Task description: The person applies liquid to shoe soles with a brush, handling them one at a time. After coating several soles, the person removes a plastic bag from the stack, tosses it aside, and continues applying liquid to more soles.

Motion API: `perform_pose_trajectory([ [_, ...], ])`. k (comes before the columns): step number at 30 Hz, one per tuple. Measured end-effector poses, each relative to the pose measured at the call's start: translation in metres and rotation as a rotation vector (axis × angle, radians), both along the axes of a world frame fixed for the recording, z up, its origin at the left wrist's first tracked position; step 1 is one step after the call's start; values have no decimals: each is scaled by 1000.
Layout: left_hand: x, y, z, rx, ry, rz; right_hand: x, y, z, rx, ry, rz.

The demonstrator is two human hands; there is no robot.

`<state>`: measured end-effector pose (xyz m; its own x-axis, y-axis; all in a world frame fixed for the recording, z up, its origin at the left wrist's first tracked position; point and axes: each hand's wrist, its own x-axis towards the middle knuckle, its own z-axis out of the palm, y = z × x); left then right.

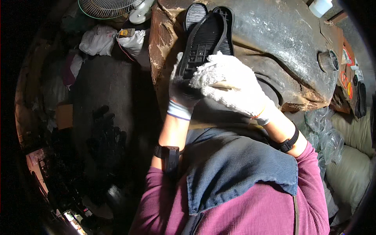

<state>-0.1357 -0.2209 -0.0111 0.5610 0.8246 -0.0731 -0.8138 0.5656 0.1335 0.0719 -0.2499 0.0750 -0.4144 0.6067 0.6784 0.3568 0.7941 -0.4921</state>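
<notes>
A black rubber shoe sole is held over a worn, dark worktable, tread grid facing me. My left hand, in a white knit glove, grips the sole's heel end from below. My right hand, also gloved in white, lies across the heel end from the right and pinches a thin pale tool or strip against it. Further black soles lie on the table just behind the held one. Both wrists carry black bands.
A metal cup stands at the table's right edge and a white plastic bottle at the top right. Clear plastic bags and pale sacks pile at the right. A fan and white cloth bundles sit upper left.
</notes>
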Motion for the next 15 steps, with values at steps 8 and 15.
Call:
perform_pose_trajectory([
  [8, -2, 23, 43, 208, 58, -57, 42, -16, -14, -540, 127, 103],
  [15, -11, 44, 60, 601, 84, -65, 29, -12, 18, -887, 419, 35],
])
